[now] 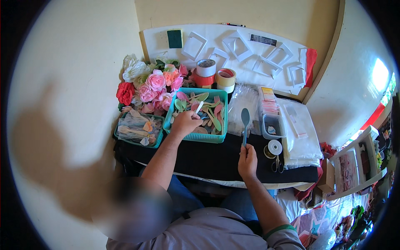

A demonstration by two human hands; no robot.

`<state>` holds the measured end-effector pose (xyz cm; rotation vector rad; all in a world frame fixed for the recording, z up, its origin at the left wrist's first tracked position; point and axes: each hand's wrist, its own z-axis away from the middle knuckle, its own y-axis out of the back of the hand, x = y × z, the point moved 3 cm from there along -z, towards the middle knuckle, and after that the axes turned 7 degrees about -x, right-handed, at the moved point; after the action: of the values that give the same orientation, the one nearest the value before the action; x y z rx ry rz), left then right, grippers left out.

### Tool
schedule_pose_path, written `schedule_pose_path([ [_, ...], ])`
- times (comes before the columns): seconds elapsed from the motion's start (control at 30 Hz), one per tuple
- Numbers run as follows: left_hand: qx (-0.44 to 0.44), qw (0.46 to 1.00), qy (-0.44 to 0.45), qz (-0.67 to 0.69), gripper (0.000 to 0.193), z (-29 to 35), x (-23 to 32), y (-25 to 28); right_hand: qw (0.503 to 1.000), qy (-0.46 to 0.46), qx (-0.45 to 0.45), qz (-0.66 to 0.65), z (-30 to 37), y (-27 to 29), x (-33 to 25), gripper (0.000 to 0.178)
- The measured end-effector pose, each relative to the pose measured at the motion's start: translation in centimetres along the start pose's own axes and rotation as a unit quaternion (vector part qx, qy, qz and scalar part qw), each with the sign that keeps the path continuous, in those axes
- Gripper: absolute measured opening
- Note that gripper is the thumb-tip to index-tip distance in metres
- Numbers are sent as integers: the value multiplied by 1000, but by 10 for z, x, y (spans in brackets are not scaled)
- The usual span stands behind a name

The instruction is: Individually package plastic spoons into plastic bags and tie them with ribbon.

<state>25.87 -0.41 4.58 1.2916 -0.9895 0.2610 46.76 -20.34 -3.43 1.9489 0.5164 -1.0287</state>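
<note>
Right grip point(248, 161) is closed low on a grey-blue spoon point(245, 119), so its bowl stands clear above the tabletop point(210, 154). Left grip point(186, 123) pinches a white utensil point(199, 107) over the teal basket point(208, 138), whose walls likely keep loose cutlery point(217, 121) corralled within reach

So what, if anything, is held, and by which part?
The right hand grips the blue-grey spoon by its handle; the left hand seems to hold a white utensil, part unclear.
</note>
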Motion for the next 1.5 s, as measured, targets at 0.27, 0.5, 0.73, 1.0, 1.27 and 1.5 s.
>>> schedule_pose_path([
  [0.27,11,999,-12,48,29,48,9,22,999,-18,-25,-33,0,0,-1,29],
  [0.5,79,985,-115,105,20,73,32,-1,999,-4,-25,-44,3,1,-9,26],
  [0.73,134,965,-202,97,17,79,58,-49,996,46,-49,-54,5,-4,-8,22],
  [1.0,135,961,-226,80,28,75,73,-85,992,42,-86,-81,6,-1,-11,27],
  [1.27,59,971,-214,92,38,73,79,-111,980,79,-130,-125,7,-1,-11,35],
  [1.5,7,974,-186,131,39,68,71,-120,979,107,-130,-111,7,0,-18,38],
])
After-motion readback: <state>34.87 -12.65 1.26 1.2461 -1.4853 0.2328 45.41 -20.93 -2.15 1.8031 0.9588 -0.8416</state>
